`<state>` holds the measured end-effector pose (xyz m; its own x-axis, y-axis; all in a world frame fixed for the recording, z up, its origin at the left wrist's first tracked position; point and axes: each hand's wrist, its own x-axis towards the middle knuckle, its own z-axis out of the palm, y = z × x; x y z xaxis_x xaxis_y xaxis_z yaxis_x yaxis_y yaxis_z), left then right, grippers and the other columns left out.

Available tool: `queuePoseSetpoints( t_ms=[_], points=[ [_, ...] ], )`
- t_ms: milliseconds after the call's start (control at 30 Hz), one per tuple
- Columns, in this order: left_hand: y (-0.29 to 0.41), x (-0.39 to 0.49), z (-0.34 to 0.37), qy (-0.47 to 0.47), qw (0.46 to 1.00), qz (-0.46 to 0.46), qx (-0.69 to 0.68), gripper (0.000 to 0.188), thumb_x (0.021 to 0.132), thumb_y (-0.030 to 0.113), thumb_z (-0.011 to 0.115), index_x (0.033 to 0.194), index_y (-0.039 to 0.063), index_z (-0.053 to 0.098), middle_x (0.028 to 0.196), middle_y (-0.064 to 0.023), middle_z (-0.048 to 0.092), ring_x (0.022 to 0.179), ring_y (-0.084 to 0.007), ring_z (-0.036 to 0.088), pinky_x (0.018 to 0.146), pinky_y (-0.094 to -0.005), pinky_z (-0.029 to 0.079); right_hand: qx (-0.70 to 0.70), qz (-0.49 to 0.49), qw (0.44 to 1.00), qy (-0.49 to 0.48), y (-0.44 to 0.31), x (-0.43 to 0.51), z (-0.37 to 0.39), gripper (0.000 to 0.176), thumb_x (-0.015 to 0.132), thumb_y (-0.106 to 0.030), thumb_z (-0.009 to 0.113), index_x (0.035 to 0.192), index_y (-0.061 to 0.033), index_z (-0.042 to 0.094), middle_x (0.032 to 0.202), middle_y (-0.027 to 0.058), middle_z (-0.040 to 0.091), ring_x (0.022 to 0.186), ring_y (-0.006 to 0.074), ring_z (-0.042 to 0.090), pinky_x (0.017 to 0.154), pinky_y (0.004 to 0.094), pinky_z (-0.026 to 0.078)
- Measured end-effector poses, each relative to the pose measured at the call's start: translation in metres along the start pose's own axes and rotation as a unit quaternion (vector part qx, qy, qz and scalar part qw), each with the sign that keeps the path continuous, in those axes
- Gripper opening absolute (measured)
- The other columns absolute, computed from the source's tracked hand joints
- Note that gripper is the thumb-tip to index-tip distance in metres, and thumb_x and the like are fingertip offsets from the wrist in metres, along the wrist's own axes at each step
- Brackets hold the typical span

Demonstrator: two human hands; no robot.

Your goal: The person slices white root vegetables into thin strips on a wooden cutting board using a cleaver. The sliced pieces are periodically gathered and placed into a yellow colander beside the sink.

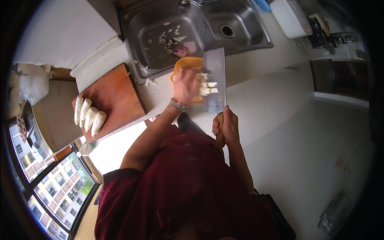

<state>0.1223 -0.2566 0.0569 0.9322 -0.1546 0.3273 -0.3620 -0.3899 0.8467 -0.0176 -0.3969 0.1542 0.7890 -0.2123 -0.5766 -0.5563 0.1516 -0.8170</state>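
Note:
My right hand (227, 126) grips the wooden handle of a wide cleaver (216, 69). Pale cut vegetable pieces (209, 88) lie against the blade's flat side. My left hand (187, 84), blurred and wearing a beaded bracelet, is beside those pieces, above an orange plastic basket (189, 61) on the counter by the sink. Its fingers are too blurred to show whether they hold anything. Further left, several peeled white vegetables (90, 115), whole and tapered, rest in a row on a wooden cutting board (120, 93).
Vegetable scraps and a pinkish item (183, 49) lie in the left bowl of a steel double sink (141, 30). A few scraps (151, 82) dot the counter. A white appliance (291, 18) and a blue bowl (262, 5) stand at upper right. A window (60, 186) is at lower left.

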Motion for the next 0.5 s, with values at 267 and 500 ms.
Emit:
queuePoseSetpoints(
  t_ms=[267, 500],
  points=[
    [0.015, 0.003, 0.018, -0.062, 0.994, 0.075, 0.050, 0.026, 0.090, 0.012, 0.061, 0.115, 0.004, 0.064, 0.111, -0.0147, 0.063, 0.110, -0.0369, 0.058, 0.103, -0.0496, 0.041, 0.017, 0.021, 1.000, -0.010, -0.019, 0.021, -0.033, 0.051, 0.109, -0.042, 0.034, 0.072, -0.0066, 0.043, 0.053, 0.0055, 0.046, 0.042, 0.0134, 0.043, 0.043, 0.0286, 0.039],
    [0.021, 0.012, 0.037, -0.067, 0.969, 0.135, 0.196, 0.023, 0.079, 0.006, 0.069, 0.101, 0.007, 0.063, 0.100, -0.0090, 0.063, 0.104, -0.0308, 0.057, 0.103, -0.0465, 0.041, 0.058, 0.033, 0.998, -0.020, -0.025, 0.029, -0.048, 0.059, 0.108, -0.047, 0.031, 0.068, -0.0049, 0.044, 0.052, 0.0069, 0.044, 0.043, 0.0162, 0.044, 0.044, 0.0300, 0.040]
  ],
)
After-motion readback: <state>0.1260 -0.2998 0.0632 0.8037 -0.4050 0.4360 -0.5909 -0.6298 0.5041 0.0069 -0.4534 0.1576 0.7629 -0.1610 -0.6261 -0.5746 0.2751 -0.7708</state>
